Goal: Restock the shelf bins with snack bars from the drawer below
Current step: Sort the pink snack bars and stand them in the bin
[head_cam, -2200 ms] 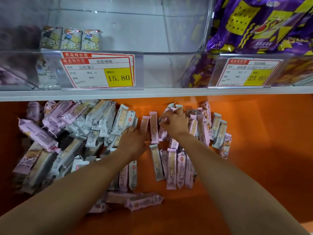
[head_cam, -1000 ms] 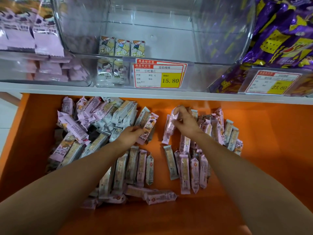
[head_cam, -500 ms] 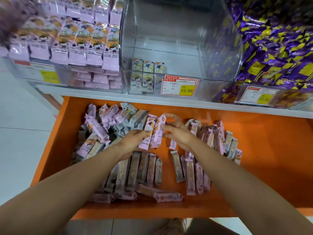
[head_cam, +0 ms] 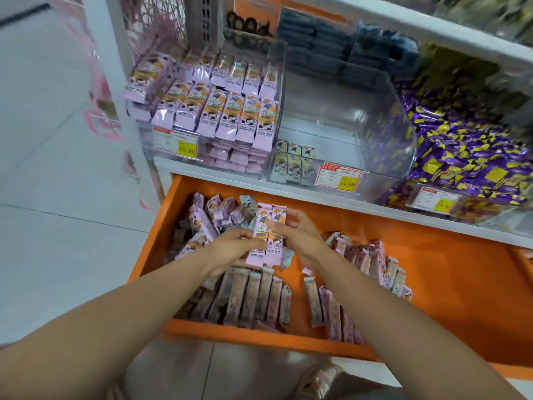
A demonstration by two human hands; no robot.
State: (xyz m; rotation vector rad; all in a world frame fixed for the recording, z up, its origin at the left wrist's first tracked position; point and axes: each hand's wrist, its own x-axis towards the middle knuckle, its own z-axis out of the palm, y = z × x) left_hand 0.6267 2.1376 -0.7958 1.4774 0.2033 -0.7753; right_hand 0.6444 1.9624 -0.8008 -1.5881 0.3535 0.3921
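We're squaring up two bars [head_cam: 268, 235], left hand [head_cam: 230, 249] and right hand [head_cam: 300, 235] both pinching them over drawer [head_cam: 432, 284]; next we're probably lifting to nearly empty bin [head_cam: 346, 131].

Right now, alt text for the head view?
Both hands, left hand and right hand, hold two pink snack bars side by side above an open orange drawer strewn with more bars. On the shelf above, the middle clear bin is nearly empty, between a full pink-bar bin and purple packets.

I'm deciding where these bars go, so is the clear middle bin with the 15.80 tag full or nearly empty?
Nearly empty. The middle bin holds only a few small packs at its front left corner; the rest shows bare floor through clear walls.
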